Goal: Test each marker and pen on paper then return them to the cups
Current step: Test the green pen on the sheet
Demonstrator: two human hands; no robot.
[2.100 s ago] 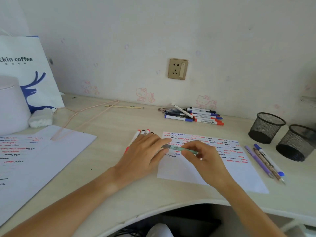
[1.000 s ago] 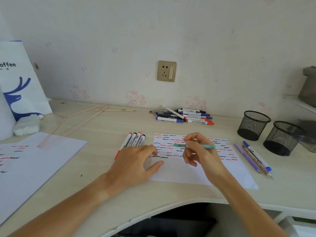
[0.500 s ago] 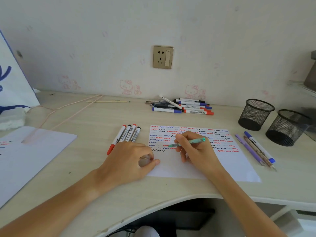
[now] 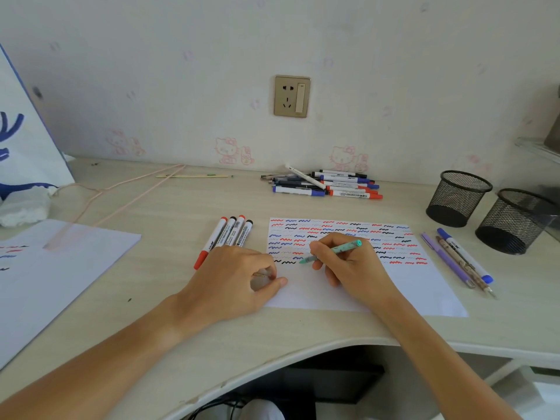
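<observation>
the right hand (image 4: 351,268) has brought the teal pen (image 4: 331,251) down from mid-air, its grip pinching the barrel, tip at 9 o'clock on the paper (image 4: 418,289). left hand (image 4: 233,283) curled, pinching something small, likely the pen's cap; testing looks underway, cups (image 4: 459,198) at 2 o'clock empty.

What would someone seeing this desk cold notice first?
The right hand holding a teal pen tip-down on the paper, under rows of red, blue and black squiggles. Behind it a marker pile lies by the wall, and two mesh cups stand at far right.
</observation>
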